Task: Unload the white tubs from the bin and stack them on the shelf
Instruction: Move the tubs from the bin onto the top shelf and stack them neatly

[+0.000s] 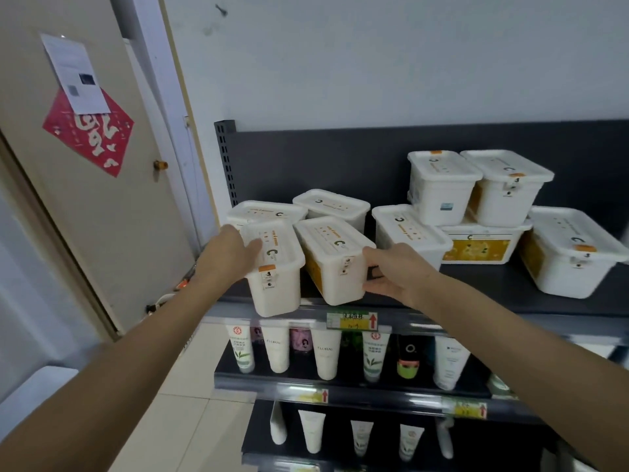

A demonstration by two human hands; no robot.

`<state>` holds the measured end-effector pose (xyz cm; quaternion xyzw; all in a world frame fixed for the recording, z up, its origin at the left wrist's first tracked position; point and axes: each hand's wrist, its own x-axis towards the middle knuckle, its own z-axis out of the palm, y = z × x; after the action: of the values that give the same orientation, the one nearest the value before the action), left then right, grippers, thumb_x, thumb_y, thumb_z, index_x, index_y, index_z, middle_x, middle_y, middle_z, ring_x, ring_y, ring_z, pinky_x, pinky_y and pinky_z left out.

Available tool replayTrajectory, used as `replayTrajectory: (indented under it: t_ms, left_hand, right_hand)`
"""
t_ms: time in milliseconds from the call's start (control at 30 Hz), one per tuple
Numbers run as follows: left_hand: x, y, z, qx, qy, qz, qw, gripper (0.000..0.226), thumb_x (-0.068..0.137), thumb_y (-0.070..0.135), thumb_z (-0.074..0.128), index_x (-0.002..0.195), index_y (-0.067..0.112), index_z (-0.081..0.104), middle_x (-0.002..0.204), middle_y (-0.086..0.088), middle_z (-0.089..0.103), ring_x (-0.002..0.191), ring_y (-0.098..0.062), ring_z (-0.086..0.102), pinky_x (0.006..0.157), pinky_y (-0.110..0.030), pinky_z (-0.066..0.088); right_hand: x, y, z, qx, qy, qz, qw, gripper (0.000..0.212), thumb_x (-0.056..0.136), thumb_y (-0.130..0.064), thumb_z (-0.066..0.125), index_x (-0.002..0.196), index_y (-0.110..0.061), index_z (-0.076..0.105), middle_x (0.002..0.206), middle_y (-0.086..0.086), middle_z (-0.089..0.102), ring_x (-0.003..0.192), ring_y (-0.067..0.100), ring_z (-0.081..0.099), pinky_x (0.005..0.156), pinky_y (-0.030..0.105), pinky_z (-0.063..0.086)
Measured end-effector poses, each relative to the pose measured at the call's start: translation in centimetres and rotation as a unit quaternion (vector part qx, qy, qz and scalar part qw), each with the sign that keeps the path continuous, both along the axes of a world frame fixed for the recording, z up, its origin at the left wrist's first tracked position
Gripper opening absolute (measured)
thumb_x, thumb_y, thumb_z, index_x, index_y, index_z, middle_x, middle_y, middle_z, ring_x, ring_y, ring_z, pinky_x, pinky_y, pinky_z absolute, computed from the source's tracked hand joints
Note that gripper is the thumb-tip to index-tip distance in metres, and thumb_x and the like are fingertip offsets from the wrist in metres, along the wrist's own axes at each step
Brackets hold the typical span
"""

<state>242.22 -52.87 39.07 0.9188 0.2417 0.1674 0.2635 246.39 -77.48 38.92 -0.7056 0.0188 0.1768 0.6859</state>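
Several white lidded tubs stand on the dark top shelf (476,287). My left hand (231,248) grips the left side and lid of the front-left tub (275,277), which juts over the shelf's front edge. My right hand (391,270) holds the right side of the neighbouring tub (335,264), thumb at its top corner. Two more tubs (332,204) sit behind these. On the right, two tubs (442,189) are stacked on lower ones, and another tub (571,253) stands at the far right. The bin is out of view.
Lower shelves hold rows of cosmetic tubes (325,352) behind yellow price tags (352,320). A beige door (102,199) with a red paper and a notice stands to the left. A pale wall rises behind the shelf.
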Motion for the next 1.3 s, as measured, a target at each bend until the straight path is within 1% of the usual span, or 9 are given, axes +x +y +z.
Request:
replayTrajectory:
  t_ms: [67, 167, 233, 333, 500, 700, 967, 1167, 1300]
  left_hand:
    - [-0.4, -1.4, 0.4, 0.148, -0.039, -0.011, 0.988, 0.043, 0.093, 0.04, 0.05, 0.109, 0.001, 0.047, 0.099, -0.018, 0.062, 0.082, -0.032, 0.06, 0.063, -0.039, 0.05]
    - [-0.8, -6.3, 0.8, 0.27, -0.15, -0.097, 0.946, 0.038, 0.093, 0.035, 0.051, 0.109, 0.001, 0.053, 0.106, -0.018, 0.061, 0.097, -0.034, 0.056, 0.072, -0.04, 0.045]
    - [-1.1, -10.2, 0.6, 0.235, -0.197, -0.186, 0.933, 0.038, 0.093, 0.032, 0.052, 0.119, 0.004, 0.054, 0.116, -0.014, 0.06, 0.109, -0.029, 0.052, 0.081, -0.034, 0.043]
    - [-1.5, -15.9, -0.8, 0.172, -0.216, -0.29, 0.916, 0.037, 0.093, 0.036, 0.052, 0.121, 0.011, 0.054, 0.117, -0.006, 0.059, 0.108, -0.021, 0.053, 0.083, -0.028, 0.04]
    - [-0.2, -24.4, -5.8, 0.046, -0.134, -0.405, 0.903, 0.032, 0.091, 0.04, 0.053, 0.113, 0.017, 0.054, 0.102, 0.003, 0.059, 0.093, -0.015, 0.057, 0.082, -0.035, 0.05]
    - [0.1, -35.4, -12.7, -0.022, -0.021, -0.498, 0.866, 0.034, 0.092, 0.037, 0.054, 0.117, 0.014, 0.054, 0.102, -0.001, 0.059, 0.093, -0.018, 0.058, 0.082, -0.037, 0.05]
    - [-1.0, -47.8, -21.6, -0.016, 0.15, -0.552, 0.82, 0.038, 0.094, 0.039, 0.053, 0.12, 0.011, 0.052, 0.105, -0.004, 0.06, 0.094, -0.019, 0.059, 0.078, -0.035, 0.051]
    - [-0.7, -53.7, -28.4, 0.02, 0.276, -0.511, 0.814, 0.042, 0.092, 0.039, 0.053, 0.117, 0.006, 0.054, 0.115, -0.011, 0.062, 0.104, -0.025, 0.06, 0.082, -0.034, 0.05]
    - [0.3, -55.3, -32.9, -0.047, 0.397, -0.414, 0.818, 0.047, 0.09, 0.04, 0.056, 0.123, 0.007, 0.052, 0.123, -0.009, 0.062, 0.108, -0.026, 0.062, 0.088, -0.037, 0.053]
  right_hand:
    - [-0.6, -0.8, 0.2, -0.092, -0.081, -0.016, 0.992, 0.026, 0.094, -0.022, 0.054, 0.107, 0.001, 0.056, 0.104, 0.015, 0.06, 0.097, 0.029, 0.061, 0.086, 0.043, 0.056]
    - [-1.2, -3.1, -0.1, -0.197, -0.208, -0.053, 0.957, 0.045, 0.095, -0.032, 0.049, 0.121, 0.004, 0.052, 0.118, 0.02, 0.059, 0.103, 0.027, 0.058, 0.093, 0.044, 0.05]
    - [-2.0, -5.1, -0.5, -0.221, -0.255, -0.059, 0.939, 0.046, 0.095, -0.038, 0.047, 0.128, -0.007, 0.048, 0.124, 0.003, 0.055, 0.11, 0.018, 0.052, 0.093, 0.036, 0.047]
    - [-2.8, -9.2, -1.9, -0.217, -0.275, -0.094, 0.932, 0.036, 0.095, -0.039, 0.049, 0.121, -0.014, 0.052, 0.115, -0.001, 0.058, 0.106, 0.017, 0.057, 0.093, 0.041, 0.05]
    - [-5.6, -17.9, -5.4, -0.282, -0.284, -0.162, 0.902, 0.03, 0.096, -0.033, 0.05, 0.117, -0.012, 0.057, 0.102, -0.003, 0.062, 0.094, 0.012, 0.057, 0.079, 0.025, 0.042]
    - [-9.9, -29.4, -13.2, -0.346, -0.178, -0.239, 0.89, 0.02, 0.097, -0.025, 0.051, 0.103, -0.008, 0.061, 0.09, 0.008, 0.066, 0.077, 0.018, 0.056, 0.065, 0.025, 0.038]
    - [-15.2, -40.8, -22.2, -0.428, 0.007, -0.302, 0.852, 0.023, 0.095, -0.022, 0.051, 0.09, -0.003, 0.063, 0.085, 0.012, 0.066, 0.082, 0.028, 0.061, 0.064, 0.027, 0.033]
    - [-15.6, -45.8, -28.1, -0.437, 0.112, -0.28, 0.848, 0.027, 0.094, -0.027, 0.051, 0.115, -0.013, 0.06, 0.11, 0.009, 0.066, 0.098, 0.029, 0.062, 0.077, 0.025, 0.041]
    - [-15.4, -49.4, -30.2, -0.478, 0.144, -0.264, 0.825, 0.031, 0.095, -0.02, 0.048, 0.122, -0.009, 0.056, 0.116, 0.013, 0.065, 0.103, 0.029, 0.062, 0.087, 0.031, 0.046]
